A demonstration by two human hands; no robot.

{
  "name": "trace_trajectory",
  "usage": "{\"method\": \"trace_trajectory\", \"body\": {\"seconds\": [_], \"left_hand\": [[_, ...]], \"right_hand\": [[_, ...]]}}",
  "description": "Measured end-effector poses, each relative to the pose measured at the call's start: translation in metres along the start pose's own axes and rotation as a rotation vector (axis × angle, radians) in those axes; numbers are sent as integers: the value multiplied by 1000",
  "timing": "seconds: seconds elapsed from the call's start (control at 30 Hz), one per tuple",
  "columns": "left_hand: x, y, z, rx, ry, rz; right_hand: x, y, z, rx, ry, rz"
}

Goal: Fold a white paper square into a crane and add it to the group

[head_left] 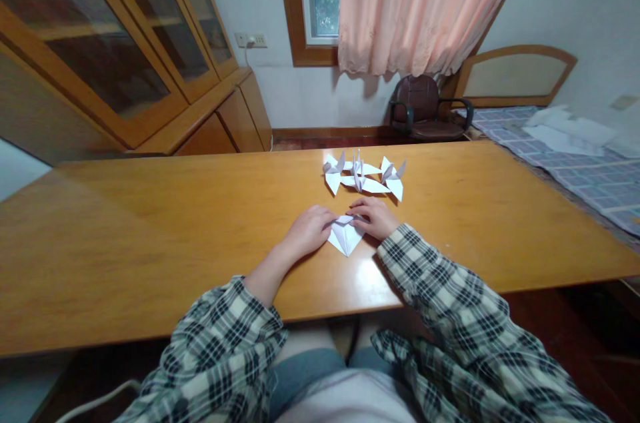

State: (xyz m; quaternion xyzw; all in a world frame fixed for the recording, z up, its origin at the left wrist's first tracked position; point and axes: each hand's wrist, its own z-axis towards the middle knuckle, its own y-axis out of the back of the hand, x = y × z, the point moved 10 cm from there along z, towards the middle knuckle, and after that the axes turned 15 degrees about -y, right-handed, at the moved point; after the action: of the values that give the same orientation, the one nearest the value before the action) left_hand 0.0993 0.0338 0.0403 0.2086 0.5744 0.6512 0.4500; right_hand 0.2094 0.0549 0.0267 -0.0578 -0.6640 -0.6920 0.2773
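Observation:
A piece of white origami paper [347,240], folded to a kite-like shape with its point towards me, lies on the wooden table [165,236]. My left hand [311,228] is closed at its left upper edge, fingers pressed on the paper. On the right upper edge, my right hand [374,216] presses with bent fingers on the paper's folded top. Just beyond my hands stand several folded paper cranes [359,176] in a close group. The fingertips partly cover the upper corners of the paper.
Behind the table are a brown armchair [419,106] and a pink curtain [415,3]. A glass-fronted wooden cabinet [150,69] lines the left wall. To the right is a bed [545,149] with a checked cover and white sheets [570,129] on it.

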Motion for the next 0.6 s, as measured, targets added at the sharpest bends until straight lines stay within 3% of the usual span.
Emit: {"method": "trace_trajectory", "body": {"seconds": [0.2,0.37,0.6], "left_hand": [[16,-1,-1,-47,34,-140],[23,-2,-1,-58,55,-266],[32,3,2,-172,137,-276]], "right_hand": [[-5,3,2,-52,27,85],[-7,7,6,-121,-42,117],[-8,13,8,-177,-88,170]]}}
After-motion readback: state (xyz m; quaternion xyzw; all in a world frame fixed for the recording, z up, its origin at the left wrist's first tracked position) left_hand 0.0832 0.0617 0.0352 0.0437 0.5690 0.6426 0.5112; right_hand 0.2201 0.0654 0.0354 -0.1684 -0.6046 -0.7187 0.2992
